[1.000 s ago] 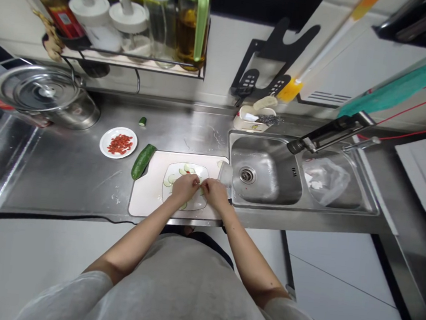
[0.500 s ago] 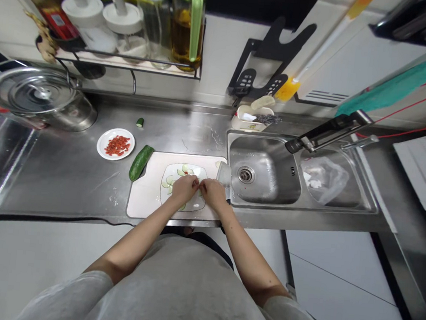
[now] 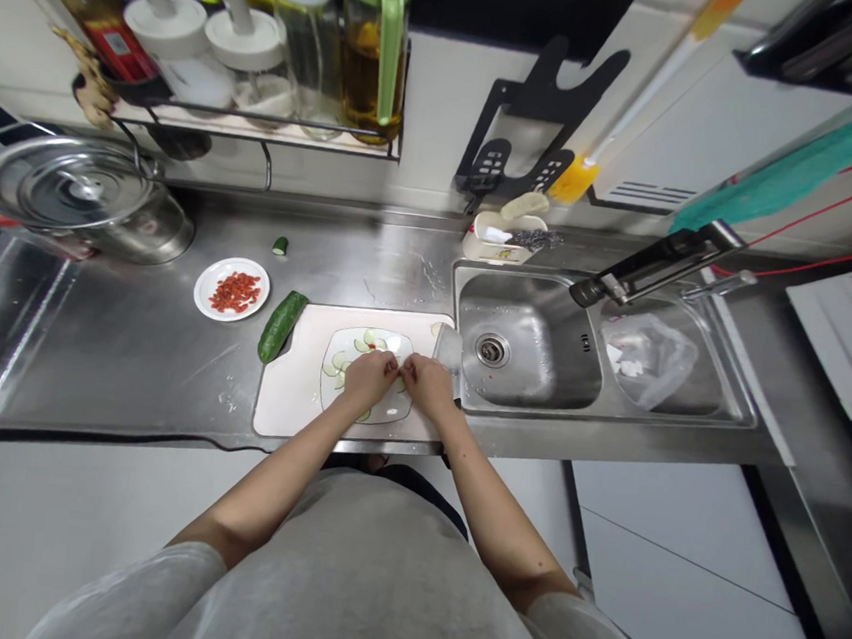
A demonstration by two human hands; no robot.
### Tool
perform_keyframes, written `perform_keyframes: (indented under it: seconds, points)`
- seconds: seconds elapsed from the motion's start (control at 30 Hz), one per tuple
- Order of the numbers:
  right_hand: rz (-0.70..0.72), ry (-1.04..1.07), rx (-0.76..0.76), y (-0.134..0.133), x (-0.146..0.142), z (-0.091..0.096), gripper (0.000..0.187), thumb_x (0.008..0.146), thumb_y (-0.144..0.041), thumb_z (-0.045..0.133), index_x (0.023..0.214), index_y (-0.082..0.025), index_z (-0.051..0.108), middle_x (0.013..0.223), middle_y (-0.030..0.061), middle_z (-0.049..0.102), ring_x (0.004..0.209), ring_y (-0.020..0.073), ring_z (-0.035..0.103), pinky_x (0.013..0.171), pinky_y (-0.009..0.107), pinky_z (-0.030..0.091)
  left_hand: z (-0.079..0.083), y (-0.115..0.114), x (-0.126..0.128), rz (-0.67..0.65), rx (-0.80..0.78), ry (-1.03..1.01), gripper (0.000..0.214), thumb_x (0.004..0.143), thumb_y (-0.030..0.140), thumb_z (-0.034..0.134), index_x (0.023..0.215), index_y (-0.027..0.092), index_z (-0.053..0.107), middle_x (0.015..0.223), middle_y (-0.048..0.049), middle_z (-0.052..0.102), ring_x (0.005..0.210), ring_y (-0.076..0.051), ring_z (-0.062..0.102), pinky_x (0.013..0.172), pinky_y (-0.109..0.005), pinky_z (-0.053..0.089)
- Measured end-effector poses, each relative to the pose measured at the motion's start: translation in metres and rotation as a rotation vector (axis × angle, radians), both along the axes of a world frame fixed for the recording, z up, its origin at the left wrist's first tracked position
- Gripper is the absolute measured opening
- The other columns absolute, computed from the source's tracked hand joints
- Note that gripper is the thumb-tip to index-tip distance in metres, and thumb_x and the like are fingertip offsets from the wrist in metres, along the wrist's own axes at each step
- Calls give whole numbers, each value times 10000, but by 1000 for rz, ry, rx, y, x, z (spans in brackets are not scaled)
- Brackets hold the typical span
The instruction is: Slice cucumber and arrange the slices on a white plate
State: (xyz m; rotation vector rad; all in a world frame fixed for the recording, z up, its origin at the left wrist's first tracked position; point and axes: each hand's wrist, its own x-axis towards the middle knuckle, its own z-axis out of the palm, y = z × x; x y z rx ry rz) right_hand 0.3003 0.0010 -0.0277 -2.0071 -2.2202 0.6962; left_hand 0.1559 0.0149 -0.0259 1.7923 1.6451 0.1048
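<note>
My left hand (image 3: 370,376) and my right hand (image 3: 427,382) meet over a white squarish plate (image 3: 388,412), fingertips pinched close together. Whatever is between the fingers is too small and covered to make out. Pale green cucumber slices (image 3: 339,360) lie on the plate's left and far side, with a small red bit among them. Under the plate is a pale cutting board (image 3: 283,404). A cleaver (image 3: 448,348) rests at the board's right end, partly behind my right hand. The cut cucumber (image 3: 282,327) leans along the board's left corner.
A round white plate (image 3: 200,298) of small red pieces (image 3: 237,291) sits left, near a cucumber end (image 3: 280,245). A lidded steel pot (image 3: 149,223) stands farther left. Right of the board is a double sink (image 3: 542,371) with a faucet (image 3: 626,279). Bottles fill a wall rack (image 3: 263,131).
My right hand's fingertips have shifted very slightly away from my left hand's. Everything else stays in place.
</note>
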Motion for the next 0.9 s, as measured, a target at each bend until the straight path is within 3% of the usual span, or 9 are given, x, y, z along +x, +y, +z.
perform_keyframes:
  seconds: [0.27,0.4,0.67,0.9]
  points:
    - [1,-9,-4,0,-4,-1,106,883,-248,516,889,-208,613,876,65,674,857,198,569,717,273,334,-1,-2,1,13,21,7,144,833,292,545,864,228,669,902,-48,684,877,-206,606,683,-277,402]
    - [-72,82,17,0,1,2,102,859,-239,512,854,-208,610,792,30,654,764,168,556,656,247,330,5,-2,-7,79,37,-83,131,809,292,573,884,239,666,828,-21,681,808,-183,607,633,-258,385]
    - [-324,306,111,-7,45,5,176,822,-347,491,805,-207,597,601,-34,537,595,135,487,566,224,326,11,-8,-74,390,117,-347,233,757,383,603,911,220,665,710,30,609,582,-98,510,574,-214,384]
    - [-351,323,109,-23,48,2,184,806,-360,496,767,-206,588,577,-36,518,572,133,482,561,230,319,1,-22,-126,566,197,-444,314,694,440,628,870,181,653,623,40,510,539,-84,436,563,-209,364]
